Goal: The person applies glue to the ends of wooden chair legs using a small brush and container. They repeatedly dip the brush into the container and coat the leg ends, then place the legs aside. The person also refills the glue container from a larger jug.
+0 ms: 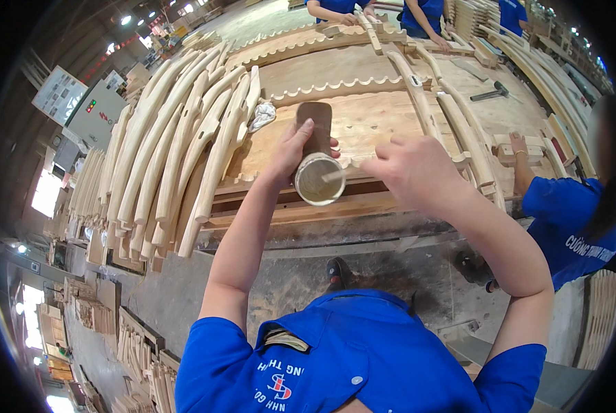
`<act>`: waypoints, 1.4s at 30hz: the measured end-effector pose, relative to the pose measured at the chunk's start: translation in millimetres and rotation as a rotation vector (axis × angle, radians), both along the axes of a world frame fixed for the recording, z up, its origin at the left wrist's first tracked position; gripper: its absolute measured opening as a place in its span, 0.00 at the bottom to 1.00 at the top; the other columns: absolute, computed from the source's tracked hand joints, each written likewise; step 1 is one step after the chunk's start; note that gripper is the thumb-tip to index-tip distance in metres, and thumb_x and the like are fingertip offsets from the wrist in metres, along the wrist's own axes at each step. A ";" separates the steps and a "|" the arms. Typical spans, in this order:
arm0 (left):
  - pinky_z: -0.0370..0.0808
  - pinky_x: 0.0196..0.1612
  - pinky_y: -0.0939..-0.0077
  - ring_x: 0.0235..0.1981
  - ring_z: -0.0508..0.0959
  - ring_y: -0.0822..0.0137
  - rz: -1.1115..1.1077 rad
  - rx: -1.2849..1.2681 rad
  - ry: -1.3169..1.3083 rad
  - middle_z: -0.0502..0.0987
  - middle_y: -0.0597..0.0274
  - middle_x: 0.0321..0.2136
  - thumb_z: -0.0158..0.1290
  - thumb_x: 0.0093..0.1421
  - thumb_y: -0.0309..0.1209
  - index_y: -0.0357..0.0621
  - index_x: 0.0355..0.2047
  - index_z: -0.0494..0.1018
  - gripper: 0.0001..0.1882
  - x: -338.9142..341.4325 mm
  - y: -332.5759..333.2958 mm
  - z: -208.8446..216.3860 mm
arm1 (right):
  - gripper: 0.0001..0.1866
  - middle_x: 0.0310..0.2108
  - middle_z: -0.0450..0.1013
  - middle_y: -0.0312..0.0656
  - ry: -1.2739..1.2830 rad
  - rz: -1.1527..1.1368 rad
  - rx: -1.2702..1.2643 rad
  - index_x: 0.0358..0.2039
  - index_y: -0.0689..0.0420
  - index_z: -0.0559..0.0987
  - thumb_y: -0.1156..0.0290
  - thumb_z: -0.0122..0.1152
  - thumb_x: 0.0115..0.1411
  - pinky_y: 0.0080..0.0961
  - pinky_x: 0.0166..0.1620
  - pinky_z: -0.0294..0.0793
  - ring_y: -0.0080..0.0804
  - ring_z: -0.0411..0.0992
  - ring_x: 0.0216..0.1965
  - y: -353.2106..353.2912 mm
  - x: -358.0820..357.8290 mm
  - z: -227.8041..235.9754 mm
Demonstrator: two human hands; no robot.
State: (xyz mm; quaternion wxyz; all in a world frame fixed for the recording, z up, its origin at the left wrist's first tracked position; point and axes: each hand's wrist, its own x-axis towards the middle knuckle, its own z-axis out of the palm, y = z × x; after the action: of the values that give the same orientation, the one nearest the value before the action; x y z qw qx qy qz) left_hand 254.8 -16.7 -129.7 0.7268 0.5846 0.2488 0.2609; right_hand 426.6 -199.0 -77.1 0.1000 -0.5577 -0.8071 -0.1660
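My left hand grips a brown cylindrical can, tilted so its open pale mouth faces me. My right hand pinches a thin wooden stick whose tip reaches into the can's mouth. Both hands hover over the near edge of a large wooden workbench covered with plywood panels. A scalloped wooden rail lies across the panel just beyond the can.
A stack of curved pale wooden parts leans at the bench's left. A crumpled white rag lies beside them. A hammer rests far right. A person in blue works at the right, others at the far end.
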 end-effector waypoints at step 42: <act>0.76 0.36 0.71 0.32 0.77 0.66 1.829 -0.026 0.015 0.76 0.55 0.32 0.42 0.62 0.36 0.38 0.43 0.65 0.15 -781.5 -353.5 -27.2 | 0.01 0.23 0.71 0.34 0.042 1.450 0.245 0.21 0.53 0.73 0.73 0.55 0.46 0.29 0.29 0.71 0.31 0.72 0.30 19.2 -785.6 -7.5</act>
State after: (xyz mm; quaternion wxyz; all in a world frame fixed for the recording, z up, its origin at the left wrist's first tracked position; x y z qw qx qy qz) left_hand -526.7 -370.2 -157.0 0.2417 0.1532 0.6225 0.7284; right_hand -359.0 -179.8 -84.7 0.2618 0.1282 -0.9468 -0.1366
